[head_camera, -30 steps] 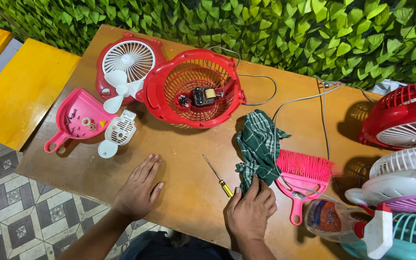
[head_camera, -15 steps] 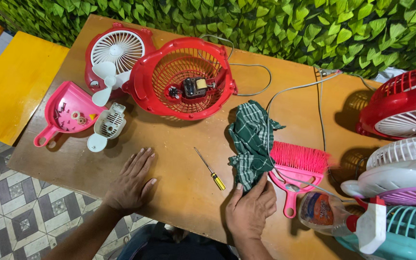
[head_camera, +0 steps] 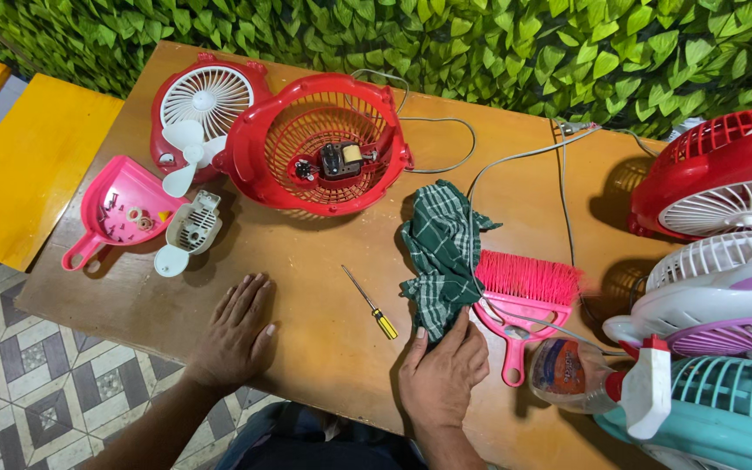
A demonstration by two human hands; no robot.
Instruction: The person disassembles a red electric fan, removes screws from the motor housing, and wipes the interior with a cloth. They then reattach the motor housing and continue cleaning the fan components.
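Note:
My left hand [head_camera: 232, 332] lies flat, palm down, on the brown wooden table [head_camera: 306, 287] near its front edge, holding nothing. My right hand [head_camera: 442, 374] rests at the near end of a green checked cloth [head_camera: 439, 252], its fingertips touching the cloth's lower edge. Between the two hands lies a small screwdriver [head_camera: 372, 305] with a yellow handle. A pink hand brush [head_camera: 524, 300] lies just right of the cloth. Farther back, an open red fan housing [head_camera: 311, 144] shows its motor inside.
A pink dustpan [head_camera: 119, 209] with small parts, white fan blades and a white motor cover sit at the left. A spray bottle [head_camera: 602, 383] and three fans crowd the right edge. Yellow benches stand on the left, a leafy wall behind.
The view has shifted slightly. Both hands stay in about the same places on the table; my right hand stays at the cloth's lower edge.

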